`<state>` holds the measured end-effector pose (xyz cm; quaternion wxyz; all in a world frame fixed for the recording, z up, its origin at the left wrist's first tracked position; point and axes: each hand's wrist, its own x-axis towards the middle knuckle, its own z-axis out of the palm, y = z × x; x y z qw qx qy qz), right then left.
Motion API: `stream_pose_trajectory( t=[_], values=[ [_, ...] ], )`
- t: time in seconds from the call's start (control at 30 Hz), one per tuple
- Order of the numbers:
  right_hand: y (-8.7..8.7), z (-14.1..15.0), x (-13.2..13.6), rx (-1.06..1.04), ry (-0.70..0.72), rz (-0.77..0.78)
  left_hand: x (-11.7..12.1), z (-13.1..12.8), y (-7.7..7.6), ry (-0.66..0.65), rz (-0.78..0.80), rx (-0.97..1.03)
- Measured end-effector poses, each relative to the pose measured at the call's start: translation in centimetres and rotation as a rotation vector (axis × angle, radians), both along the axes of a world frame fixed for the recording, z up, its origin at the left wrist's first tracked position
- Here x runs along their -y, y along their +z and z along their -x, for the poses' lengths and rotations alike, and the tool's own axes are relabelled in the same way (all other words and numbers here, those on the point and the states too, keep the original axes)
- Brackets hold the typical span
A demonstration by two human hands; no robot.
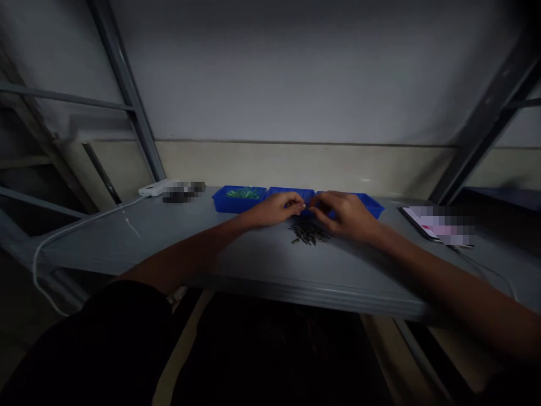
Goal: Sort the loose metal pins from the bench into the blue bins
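My left hand [276, 208] and my right hand [344, 214] meet fingertip to fingertip just above a small heap of dark, thin metal pieces [308, 232] on the grey shelf [236, 254]. Both hands have their fingers pinched together; whatever sits between them is too small and dark to name. Behind the hands stand three low blue trays in a row: the left tray [220, 202] holds green bits, the middle tray [291, 191] and the right tray [374, 204] are partly hidden by my hands.
A white charger block [152, 189] with a white cable [76, 228] lies at the shelf's back left. A phone [426, 224] with a cable rests at the right. Slanted metal frame struts [127, 90] rise on both sides. The shelf's front edge runs below my forearms.
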<state>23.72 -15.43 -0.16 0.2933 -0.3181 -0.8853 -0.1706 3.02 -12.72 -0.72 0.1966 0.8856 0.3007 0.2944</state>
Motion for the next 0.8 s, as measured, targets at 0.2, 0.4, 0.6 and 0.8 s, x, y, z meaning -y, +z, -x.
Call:
stream_pose_trajectory(
  t=[0.2,0.4,0.6,0.8],
  values=[
    [0.7,-2.4,-2.2,-0.145,-0.391,-0.034,-0.9,0.9,-1.0,0.001,-0.212,-0.353],
    [0.6,-3.4,-3.2,-0.188,-0.512,0.002,-1.4,1.1,-1.3,-0.053,-0.135,-0.481],
    [-0.9,-0.2,-1.1,0.028,-0.180,0.140,-1.2,1.2,-0.8,0.048,-0.117,-0.395],
    [-1.1,0.3,-0.4,0.098,-0.053,0.124,-0.7,0.9,0.0,0.108,-0.067,-0.247]
  ],
)
